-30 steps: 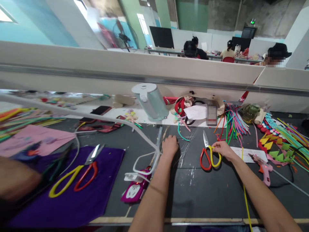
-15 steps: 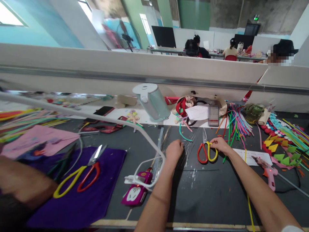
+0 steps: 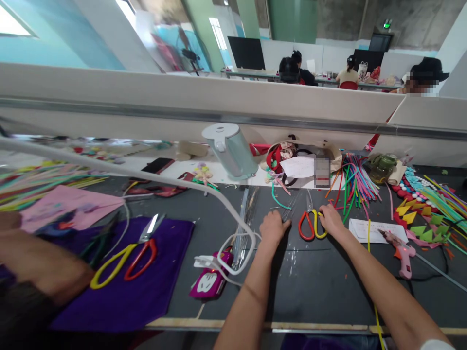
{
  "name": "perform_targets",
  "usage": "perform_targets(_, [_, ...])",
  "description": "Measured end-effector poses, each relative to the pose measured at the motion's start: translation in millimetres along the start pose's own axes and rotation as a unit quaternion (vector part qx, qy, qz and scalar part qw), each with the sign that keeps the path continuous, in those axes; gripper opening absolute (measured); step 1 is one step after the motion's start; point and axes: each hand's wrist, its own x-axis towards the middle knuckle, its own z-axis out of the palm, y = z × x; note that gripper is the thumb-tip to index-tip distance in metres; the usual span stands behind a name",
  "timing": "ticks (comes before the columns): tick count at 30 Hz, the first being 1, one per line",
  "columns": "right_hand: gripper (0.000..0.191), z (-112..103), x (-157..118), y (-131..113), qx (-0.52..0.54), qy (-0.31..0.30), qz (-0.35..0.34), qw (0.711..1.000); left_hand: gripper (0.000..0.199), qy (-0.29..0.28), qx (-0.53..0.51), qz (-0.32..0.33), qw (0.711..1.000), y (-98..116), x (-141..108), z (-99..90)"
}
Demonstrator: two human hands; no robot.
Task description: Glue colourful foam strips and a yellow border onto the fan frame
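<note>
My right fingers point(image 3: 323, 212) touch red-and-yellow-handled metal scissors point(image 3: 310, 213), perhaps steadying them. Left of these, my left fingers point(image 3: 270, 218) curl near thin silvery wires point(image 3: 250, 205), both grips unclear.

No readable words, white paper slip point(image 3: 365, 231) with print too small, green lit sign point(image 3: 387, 24) illegible

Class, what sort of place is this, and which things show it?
Probably a craft workshop, judging by the pink glue gun, the bundle of colourful stems and the scissors by the right hand.
</note>
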Motion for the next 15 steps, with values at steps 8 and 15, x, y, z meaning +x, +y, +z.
perform_targets(8, [0.016, -2.6, -66.0, -32.2, -0.073, -0.037, -0.117, 0.990, 0.036, -0.063, -0.013, -0.021, 0.998, -3.8, 8.3, 2.2])
perform_targets(15, [0.019, 5.1, -89.8, -40.8, -0.137, -0.085, -0.155, 0.975, 0.036, -0.067, -0.051, -0.013, 0.996, -11.2, 5.1, 2.1])
